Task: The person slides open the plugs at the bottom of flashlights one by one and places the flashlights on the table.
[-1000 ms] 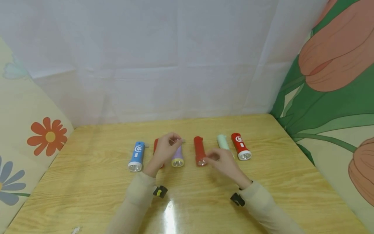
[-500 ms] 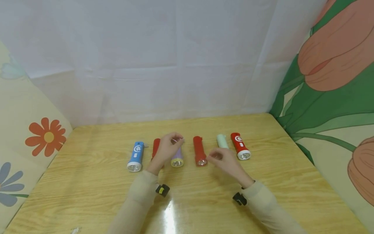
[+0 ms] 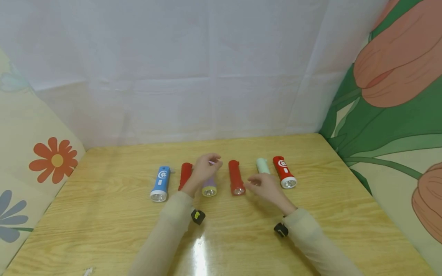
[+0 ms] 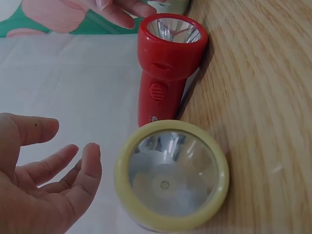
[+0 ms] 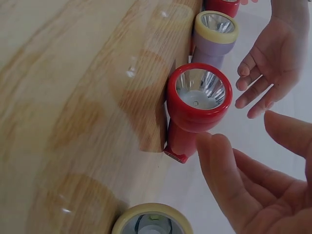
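Head view: two unladen hands over the wooden table (image 3: pixel 241 249), the left hand (image 3: pixel 206 168) above the purple flashlight (image 3: pixel 209 189), the right hand (image 3: pixel 268 188) beside the central red flashlight (image 3: pixel 236 176)

Wrist views show each thumb apart from loosely bent fingers, nothing gripped; whether the right fingertips graze the central red flashlight, I cannot tell. Both flashlights lie with their lenses toward the person, and the mint flashlight (image 3: pixel 263 165) is partly behind the right hand. For a good hold, I would come down over the barrel, thumb opposite fingers, off the lens, and touch lightly, since a round body could roll into its neighbour. The right wrist should probably stay high over the mint flashlight
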Available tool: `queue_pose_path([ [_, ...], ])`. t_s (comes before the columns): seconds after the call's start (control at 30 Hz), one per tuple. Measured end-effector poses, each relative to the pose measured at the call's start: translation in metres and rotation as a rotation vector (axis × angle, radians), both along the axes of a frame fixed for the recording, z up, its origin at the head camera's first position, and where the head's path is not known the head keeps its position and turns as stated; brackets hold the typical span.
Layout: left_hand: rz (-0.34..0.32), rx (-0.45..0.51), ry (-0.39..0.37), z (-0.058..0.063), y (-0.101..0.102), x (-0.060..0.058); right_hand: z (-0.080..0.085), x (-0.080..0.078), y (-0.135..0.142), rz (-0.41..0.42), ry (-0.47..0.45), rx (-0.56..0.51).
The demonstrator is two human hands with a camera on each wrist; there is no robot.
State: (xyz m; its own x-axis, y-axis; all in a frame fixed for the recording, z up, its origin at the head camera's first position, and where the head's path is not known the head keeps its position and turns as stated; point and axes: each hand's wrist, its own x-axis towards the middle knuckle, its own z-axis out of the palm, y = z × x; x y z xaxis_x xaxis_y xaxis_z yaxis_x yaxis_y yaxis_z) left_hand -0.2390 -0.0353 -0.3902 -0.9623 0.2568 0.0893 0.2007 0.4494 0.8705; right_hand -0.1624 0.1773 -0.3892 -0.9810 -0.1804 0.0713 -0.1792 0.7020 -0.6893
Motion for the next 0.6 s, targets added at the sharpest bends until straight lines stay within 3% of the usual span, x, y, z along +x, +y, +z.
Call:
queue_pose_path([
  [0.43, -0.049, -0.065, -0.087, -0.006, 0.012, -0.014, -0.004, -0.011, -0.004, -0.004, -0.249, 0.003],
  [0.6, -0.068, -0.093, -0.096, -0.009, 0.014, -0.02, -0.005, -0.016, -0.004, 0.026, -0.299, 0.015],
])
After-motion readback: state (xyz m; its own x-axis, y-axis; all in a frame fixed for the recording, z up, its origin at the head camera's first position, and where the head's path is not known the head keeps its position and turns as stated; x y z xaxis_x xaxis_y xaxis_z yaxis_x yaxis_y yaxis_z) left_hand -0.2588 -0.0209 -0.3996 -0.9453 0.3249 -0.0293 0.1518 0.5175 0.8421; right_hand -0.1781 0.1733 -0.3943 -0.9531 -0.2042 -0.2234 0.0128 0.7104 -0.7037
